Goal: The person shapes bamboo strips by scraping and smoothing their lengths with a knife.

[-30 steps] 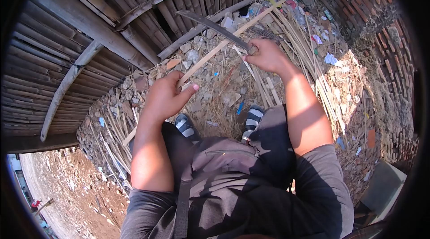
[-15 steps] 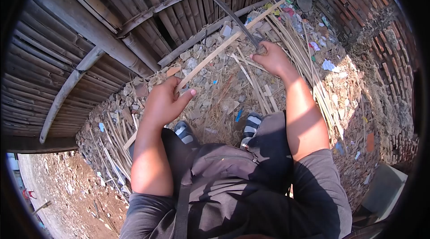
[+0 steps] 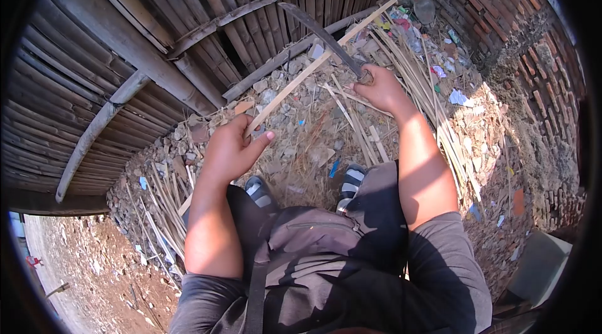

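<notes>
A long pale bamboo strip runs from lower left up to the far right, and my left hand is closed round it near its lower part. My right hand grips the handle of a long, dark, curved machete. The blade points up and to the left, crossing the strip at its middle-upper part; whether the two touch I cannot tell. The fingers beneath the strip are partly hidden.
Thin bamboo strips lie in a pile on the right, with more strips at the left. A bamboo wall stands left and ahead, a brick wall on the right. Rubble and litter cover the ground around my sandalled feet.
The machete has swung from lying flatter to a steeper angle, then leaned slightly back left. My right hand has shifted right and down. My left hand still holds the strip.
</notes>
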Motion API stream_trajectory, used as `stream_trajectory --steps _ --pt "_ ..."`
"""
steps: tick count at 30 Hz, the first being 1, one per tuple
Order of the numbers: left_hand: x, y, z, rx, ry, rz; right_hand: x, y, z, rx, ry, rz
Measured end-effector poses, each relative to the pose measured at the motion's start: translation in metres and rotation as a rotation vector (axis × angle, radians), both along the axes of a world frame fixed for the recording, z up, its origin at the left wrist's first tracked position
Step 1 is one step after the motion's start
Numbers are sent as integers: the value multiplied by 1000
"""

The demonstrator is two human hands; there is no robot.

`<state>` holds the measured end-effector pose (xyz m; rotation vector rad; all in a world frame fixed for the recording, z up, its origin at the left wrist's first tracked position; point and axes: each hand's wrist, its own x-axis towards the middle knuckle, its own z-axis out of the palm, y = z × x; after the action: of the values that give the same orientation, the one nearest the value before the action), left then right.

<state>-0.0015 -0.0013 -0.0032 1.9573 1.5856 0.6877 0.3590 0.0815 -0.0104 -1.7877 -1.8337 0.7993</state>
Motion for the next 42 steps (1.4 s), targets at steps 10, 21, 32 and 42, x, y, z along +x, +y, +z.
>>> stream_trajectory --steps 10,21,32,42 --pt "4 -1 7 -78 52 9 -54 -11 6 10 -271 356" --pt "3 0 6 -77 21 -10 5 8 -17 -39 -10 -11" --pt "2 1 0 -72 46 -15 -54 -12 -1 -34 -214 420" --pt "0 0 6 -84 40 9 -9 6 -21 7 -1 88"
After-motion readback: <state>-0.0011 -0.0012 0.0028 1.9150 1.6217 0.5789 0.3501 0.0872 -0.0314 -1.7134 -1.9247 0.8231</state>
